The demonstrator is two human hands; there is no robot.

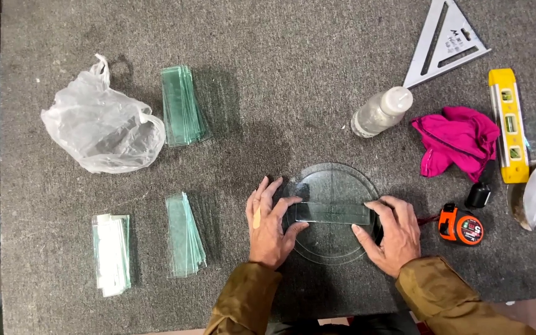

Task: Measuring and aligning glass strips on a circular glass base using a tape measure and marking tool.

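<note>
We observed a narrow rectangular strip of clear glass [333,213] lying flat across the middle of a round clear glass disc [336,186] on the grey felt-covered surface [280,74]. Its long axis ran left to right, roughly parallel to the near edge, with one short end toward each hand. We judged the strip to be light, rigid, smooth, brittle and sharp along its edges; it seemed best taken by the two short ends or the long edges, not pressed at the middle.

The left hand [270,220] had its fingers spread, fingertips touching the strip's left end. The right hand [392,232] was loosely curled, fingertips at the right end; neither hand enclosed the strip.

Farther out, we saw three stacks of similar greenish glass strips [184,105] to the left, beside a crumpled clear plastic bag [100,130]. To the right lay an orange tape measure [463,226], a pink cloth [457,142], a translucent plastic bottle [383,111], a yellow spirit level [509,124] and a grey metal triangular square [448,37].
</note>
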